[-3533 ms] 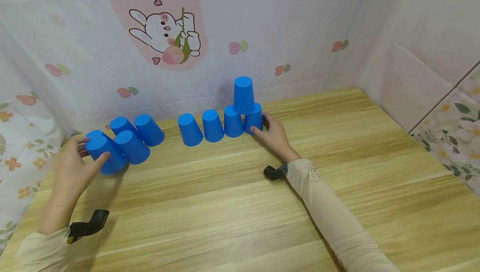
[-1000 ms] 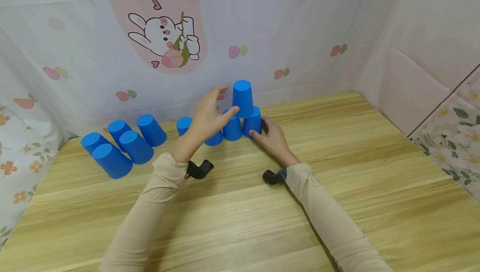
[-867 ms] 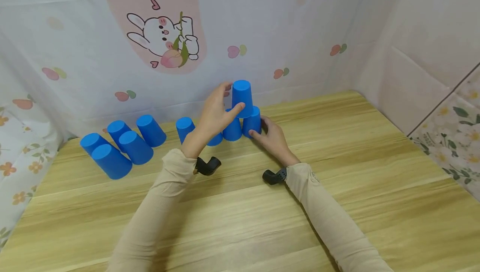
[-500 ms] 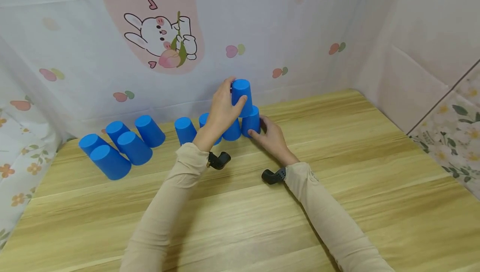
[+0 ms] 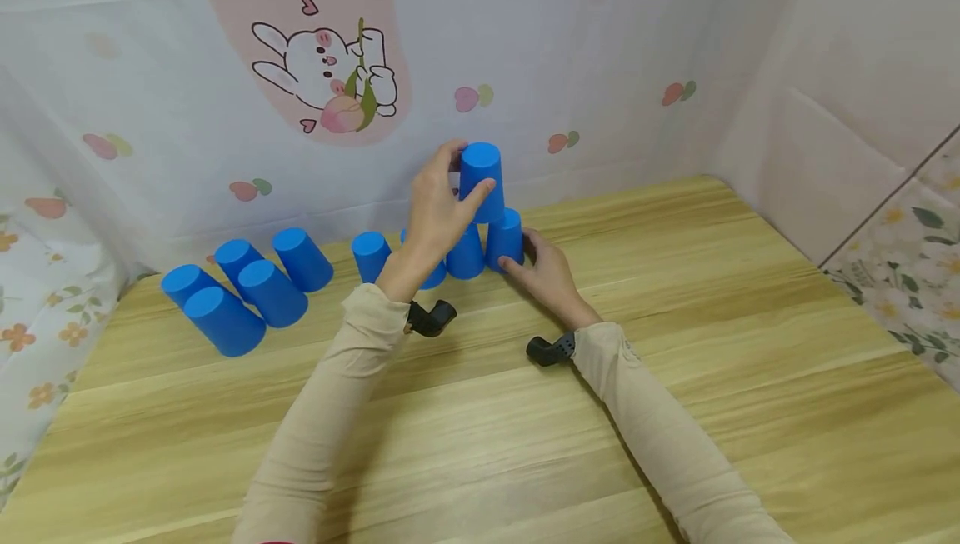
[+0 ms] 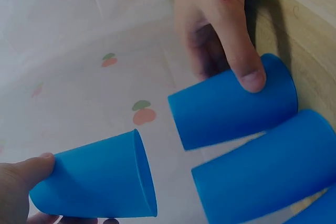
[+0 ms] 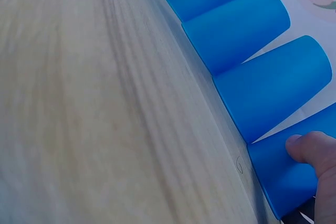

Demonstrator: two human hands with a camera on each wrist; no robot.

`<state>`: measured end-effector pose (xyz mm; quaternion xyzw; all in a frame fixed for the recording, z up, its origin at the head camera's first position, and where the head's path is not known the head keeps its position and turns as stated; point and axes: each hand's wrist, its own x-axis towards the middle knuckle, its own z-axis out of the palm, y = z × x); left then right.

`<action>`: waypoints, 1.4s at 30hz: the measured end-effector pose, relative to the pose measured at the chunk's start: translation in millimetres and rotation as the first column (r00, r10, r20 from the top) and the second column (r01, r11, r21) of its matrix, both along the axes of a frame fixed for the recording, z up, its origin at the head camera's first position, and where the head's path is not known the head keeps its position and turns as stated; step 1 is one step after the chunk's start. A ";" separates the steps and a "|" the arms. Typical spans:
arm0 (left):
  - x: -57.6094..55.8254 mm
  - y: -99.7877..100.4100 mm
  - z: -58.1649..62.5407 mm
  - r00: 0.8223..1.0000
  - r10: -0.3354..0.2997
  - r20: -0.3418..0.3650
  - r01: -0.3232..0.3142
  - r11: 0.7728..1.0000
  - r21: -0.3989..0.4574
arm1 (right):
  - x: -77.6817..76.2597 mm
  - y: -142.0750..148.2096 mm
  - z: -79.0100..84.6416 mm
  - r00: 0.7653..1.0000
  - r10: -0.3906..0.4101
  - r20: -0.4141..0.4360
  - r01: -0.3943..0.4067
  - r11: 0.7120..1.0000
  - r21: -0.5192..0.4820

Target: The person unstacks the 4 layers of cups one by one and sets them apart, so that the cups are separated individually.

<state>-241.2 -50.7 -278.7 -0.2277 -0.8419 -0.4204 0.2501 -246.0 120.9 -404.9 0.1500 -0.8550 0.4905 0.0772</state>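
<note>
My left hand (image 5: 435, 211) grips an upside-down blue cup (image 5: 474, 162), thumb on the near side and fingers behind. In the left wrist view a gap shows between this cup's rim (image 6: 146, 174) and the cups below it. My right hand (image 5: 553, 277) holds the rightmost blue cup (image 5: 504, 242) of a row standing upside down on the table, its thumb against the front. Beside that one stands another cup (image 5: 467, 257), and two more continue the row leftward, partly covered by my left hand and wrist. The right wrist view shows the row cups (image 7: 278, 87) side by side.
At the left of the wooden table (image 5: 465, 444) several upside-down blue cups (image 5: 225, 323) stand in a loose cluster. A white printed cloth (image 5: 525, 44) hangs right behind the row. Both wrists wear a black curved mount (image 5: 551, 350).
My left hand has come from the left cluster to the top cup, taken hold of it and raised it slightly off the row. The right hand keeps its hold on the rightmost cup.
</note>
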 end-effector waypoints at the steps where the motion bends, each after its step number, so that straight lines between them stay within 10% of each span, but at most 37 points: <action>1: 0.8 -0.9 1.4 1.000 0.001 -0.004 -0.001 1.000 0.001 | -0.4 0.8 -0.1 1.000 0.001 -0.001 -0.001 1.000 -0.003; 24: 48.9 -70.7 20.4 0.990 0.078 -0.118 -0.058 0.985 0.161 | -1.2 -0.4 0.3 1.000 -0.002 -0.017 0.002 1.000 0.004; 42: 83.3 -116.4 32.9 0.978 0.201 -0.050 -0.197 0.977 0.083 | -2.0 0.5 -1.5 1.000 -0.022 -0.005 0.022 0.999 0.029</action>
